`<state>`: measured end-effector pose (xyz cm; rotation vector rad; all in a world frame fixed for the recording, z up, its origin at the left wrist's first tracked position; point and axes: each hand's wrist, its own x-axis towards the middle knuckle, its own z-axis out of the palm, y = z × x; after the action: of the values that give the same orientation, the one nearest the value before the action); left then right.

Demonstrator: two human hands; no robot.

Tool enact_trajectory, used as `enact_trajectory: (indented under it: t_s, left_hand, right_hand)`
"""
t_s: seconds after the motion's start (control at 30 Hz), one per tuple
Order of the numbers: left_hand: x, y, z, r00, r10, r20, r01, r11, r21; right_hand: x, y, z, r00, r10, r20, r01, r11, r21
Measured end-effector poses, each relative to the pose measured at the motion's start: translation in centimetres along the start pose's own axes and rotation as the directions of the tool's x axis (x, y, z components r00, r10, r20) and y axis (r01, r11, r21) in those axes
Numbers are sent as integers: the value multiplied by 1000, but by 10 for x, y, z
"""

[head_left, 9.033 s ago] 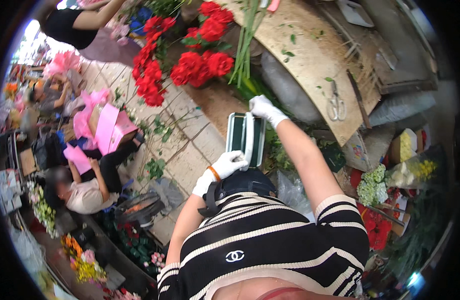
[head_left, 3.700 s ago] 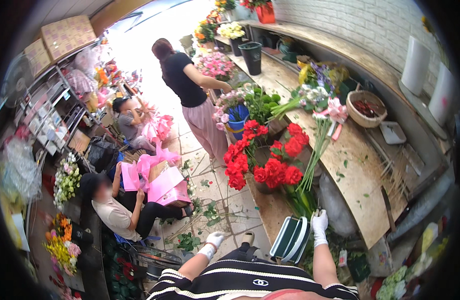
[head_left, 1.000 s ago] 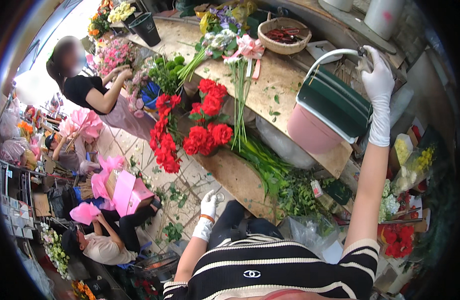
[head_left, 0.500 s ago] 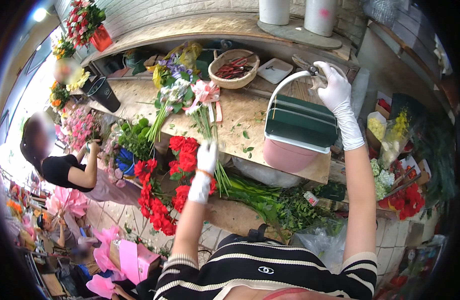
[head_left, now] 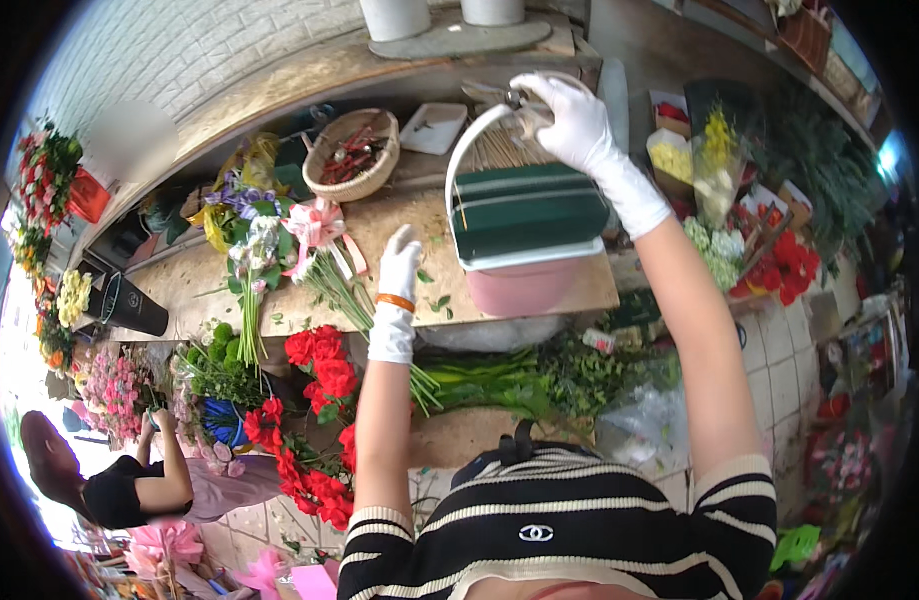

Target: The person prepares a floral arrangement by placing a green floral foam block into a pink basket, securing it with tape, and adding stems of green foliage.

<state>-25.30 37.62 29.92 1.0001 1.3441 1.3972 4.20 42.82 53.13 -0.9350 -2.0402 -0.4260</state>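
Note:
My right hand, in a white glove, is at the top of the white handle of a pink basket. Its fingers curl around something with a dark metal end and a tan part, mostly hidden. Dark green floral foam blocks fill the basket. My gloved left hand, an orange band at its wrist, hovers over the bench left of the basket, fingers loosely extended, apparently holding nothing. Beside it lies a long-stemmed bunch tied with a pink ribbon bow.
A wicker basket of red-handled tools and a white tray stand behind on the wooden bench. Red flowers and long green leaves line its near edge. Another person works at left.
My view has turned, so the scene shifts left. My left hand has come off the flower stems toward the pink basket. The right hand stays at the handle.

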Motion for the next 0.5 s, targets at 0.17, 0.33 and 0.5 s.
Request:
enact_trajectory:
  t_s: [0.17,0.33,0.5]
  left_hand:
    - [-51,-39,73,866,278,416,-144,935,-324]
    - [-70,-45,61,927,223,301,-180,970,-167]
    - [-69,-30,52,904,230,359,-246,969,-2]
  right_hand:
    - [-11,11,-14,997,75,-33,-69,988,137]
    - [-71,21,-18,851,411,-327,-200,829,522]
    - [-175,7,-27,395,918,-31,-380,194,904]
